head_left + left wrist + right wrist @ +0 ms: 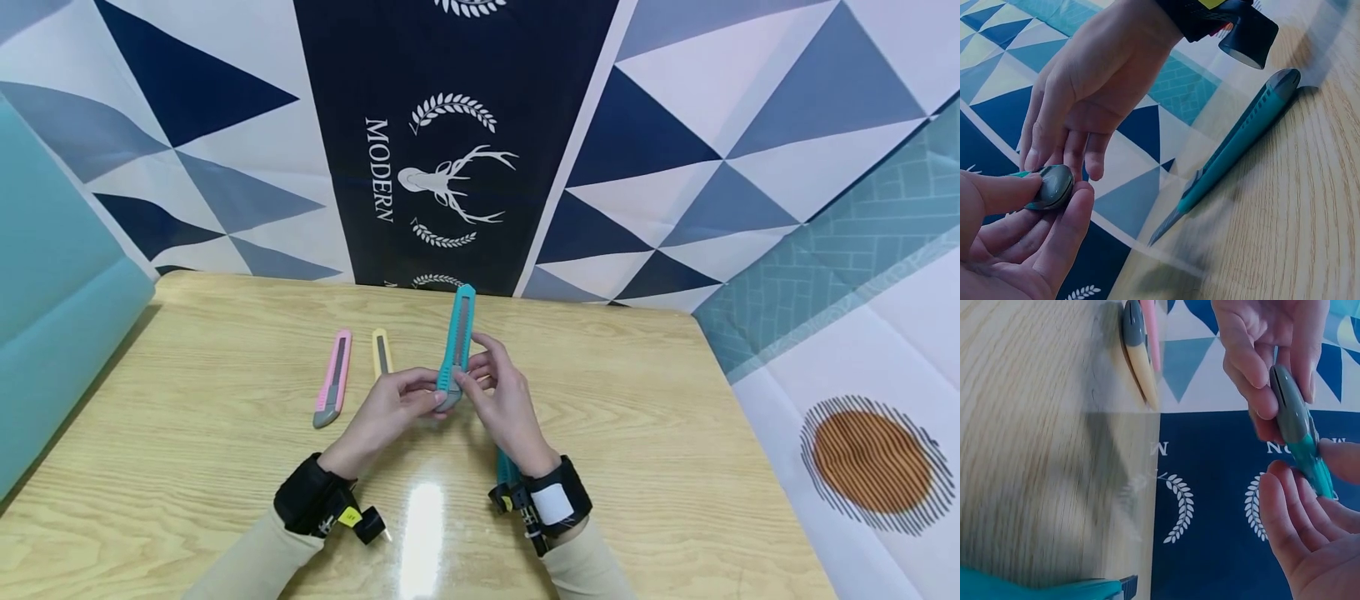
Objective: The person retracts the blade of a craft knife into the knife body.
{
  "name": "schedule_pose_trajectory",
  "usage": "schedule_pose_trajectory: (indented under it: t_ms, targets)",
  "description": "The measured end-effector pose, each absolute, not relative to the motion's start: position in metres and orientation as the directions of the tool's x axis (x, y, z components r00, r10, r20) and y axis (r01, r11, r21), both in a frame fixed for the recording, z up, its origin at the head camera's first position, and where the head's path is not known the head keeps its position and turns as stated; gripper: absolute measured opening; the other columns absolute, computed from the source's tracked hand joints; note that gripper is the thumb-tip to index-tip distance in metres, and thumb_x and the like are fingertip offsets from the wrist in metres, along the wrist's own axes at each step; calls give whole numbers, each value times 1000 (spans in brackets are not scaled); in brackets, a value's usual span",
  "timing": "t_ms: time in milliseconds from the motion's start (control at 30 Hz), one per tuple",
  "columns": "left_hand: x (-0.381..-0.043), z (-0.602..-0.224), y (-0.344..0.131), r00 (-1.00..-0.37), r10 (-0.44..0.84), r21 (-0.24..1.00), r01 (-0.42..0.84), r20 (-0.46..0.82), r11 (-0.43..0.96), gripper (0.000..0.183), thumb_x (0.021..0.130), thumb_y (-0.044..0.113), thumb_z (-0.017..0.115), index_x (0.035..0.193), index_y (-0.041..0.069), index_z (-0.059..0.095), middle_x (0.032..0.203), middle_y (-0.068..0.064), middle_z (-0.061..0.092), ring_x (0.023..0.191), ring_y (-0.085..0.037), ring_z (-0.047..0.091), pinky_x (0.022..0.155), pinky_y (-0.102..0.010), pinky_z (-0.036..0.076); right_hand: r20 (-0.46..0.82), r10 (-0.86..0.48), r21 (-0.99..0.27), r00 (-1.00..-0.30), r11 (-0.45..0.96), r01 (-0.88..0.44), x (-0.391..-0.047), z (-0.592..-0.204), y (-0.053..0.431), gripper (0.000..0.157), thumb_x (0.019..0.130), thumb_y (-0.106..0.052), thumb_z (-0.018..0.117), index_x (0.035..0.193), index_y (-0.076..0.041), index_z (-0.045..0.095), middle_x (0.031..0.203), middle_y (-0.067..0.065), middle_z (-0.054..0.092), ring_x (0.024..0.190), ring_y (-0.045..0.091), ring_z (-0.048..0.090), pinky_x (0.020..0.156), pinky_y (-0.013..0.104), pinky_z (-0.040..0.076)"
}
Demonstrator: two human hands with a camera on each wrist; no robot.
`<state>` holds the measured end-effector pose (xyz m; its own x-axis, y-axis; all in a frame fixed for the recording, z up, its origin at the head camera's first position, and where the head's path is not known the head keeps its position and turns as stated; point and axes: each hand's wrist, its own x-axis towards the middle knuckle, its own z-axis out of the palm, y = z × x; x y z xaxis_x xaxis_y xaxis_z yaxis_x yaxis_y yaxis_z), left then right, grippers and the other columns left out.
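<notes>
Both hands hold a teal utility knife [456, 342] upright above the table's middle. My left hand [386, 412] pinches its grey lower end between thumb and fingers. Against the knife's side, my right hand [506, 400] sets its thumb low on the body, with fingers behind. The grey end [1291, 403] shows clearly in the right wrist view. Another teal utility knife [1238, 147] lies on the table, mostly hidden under the right wrist in the head view; a thin blade-like point sticks out from one end.
Left of the hands lie a pink utility knife [333, 379] and a yellow utility knife [382, 350], the latter partly covered by the left hand. The wooden table [637, 433] meets a patterned cloth backdrop [450, 50] at its far edge. A teal panel [60, 292] stands at the left.
</notes>
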<state>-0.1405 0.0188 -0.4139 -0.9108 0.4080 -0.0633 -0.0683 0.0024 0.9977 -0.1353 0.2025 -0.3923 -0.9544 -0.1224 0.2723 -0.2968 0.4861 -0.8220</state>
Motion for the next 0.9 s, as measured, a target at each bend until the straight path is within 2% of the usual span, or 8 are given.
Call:
schedule_pose_trajectory:
  t_ms: [167, 333, 433, 633, 900]
  targets:
    - [-140, -413, 19, -922, 384, 999, -36, -41, 20, 37, 97, 6, 60, 133, -2, 56, 119, -25, 65, 96, -17, 72, 83, -32, 62, 294, -129, -816, -947, 482, -319, -134, -395, 200, 55, 93, -7, 67, 143, -8, 44, 106, 10, 66, 89, 18, 66, 75, 21, 58]
    - [-142, -414, 17, -932, 362, 997, 26, -2, 72, 56, 95, 2, 60, 147, 9, 41, 110, -24, 67, 92, -24, 72, 79, -35, 63, 265, -140, -820, -954, 488, -299, -133, -398, 194, 52, 92, -4, 67, 141, -5, 48, 112, 13, 66, 92, 20, 69, 76, 24, 59]
    - [-143, -416, 15, -932, 362, 993, 59, 18, 103, 61, 95, 2, 60, 150, 14, 37, 106, -23, 69, 89, -26, 72, 77, -36, 64, 245, -138, -818, -960, 501, -281, -132, -401, 190, 51, 91, -3, 67, 139, -2, 50, 114, 15, 66, 93, 22, 69, 76, 25, 59]
    - [-146, -420, 13, -925, 379, 988, 76, 20, 134, 57, 95, 1, 59, 148, 9, 40, 104, -23, 70, 88, -28, 73, 75, -33, 64, 213, -107, -820, -971, 521, -237, -129, -404, 185, 50, 90, -2, 67, 137, 4, 50, 115, 18, 66, 92, 23, 70, 76, 24, 59]
    - [-145, -424, 12, -927, 375, 979, 75, -1, 187, 55, 95, 0, 57, 148, 7, 40, 102, -22, 70, 86, -29, 73, 73, -32, 63, 174, -109, -821, -979, 533, -205, -131, -408, 182, 52, 88, 3, 67, 137, 5, 50, 116, 19, 65, 93, 25, 69, 75, 22, 59]
